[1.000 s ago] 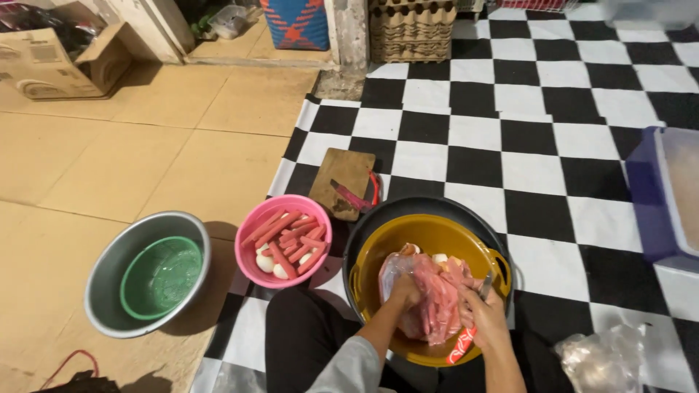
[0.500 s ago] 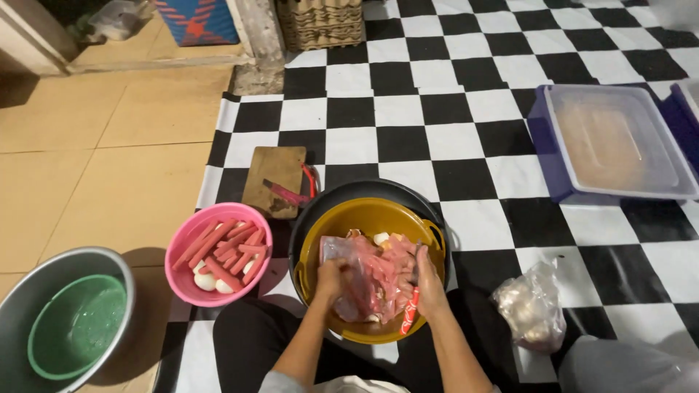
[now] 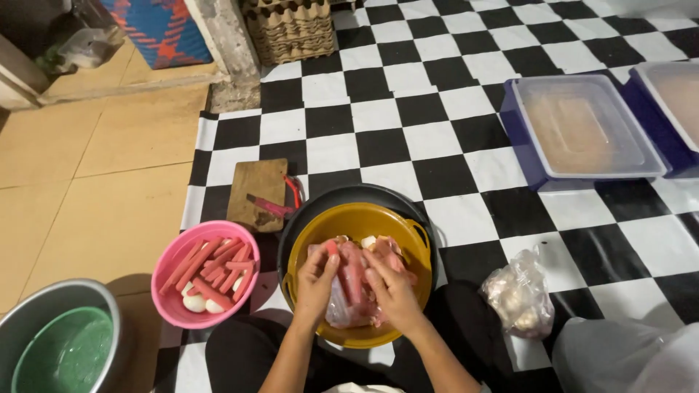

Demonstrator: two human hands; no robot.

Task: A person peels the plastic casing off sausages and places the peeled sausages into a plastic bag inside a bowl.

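Black-and-white chequered floor covering carries nearly everything here, and it meets bare tan tile along its left edge, where we sit working.

At the far left corner of our view a grey metal basin sits on the tile with a green plastic bowl inside it. Just beside it, on the covering's left edge, stands a pink plastic bowl of red sausage sticks and a few white rounds. Behind that bowl lies a brown wooden cutting board with a pink-handled knife resting on it.

In the middle, a yellow plastic colander nests in a black round pan. Over it our left hand and right hand both grasp a clear plastic pack of red sausages, fingers pinching at its top.

To the right lie a knotted clear plastic bag of pale lumps and, further back, two blue trays with clear lids.

We judge the risks modest: the slick wrapper could slip or tear suddenly, spilling sausages past the colander's rim onto the covering. The knife lies near our left elbow's path, so a careless reach to the pink bowl could brush the blade.
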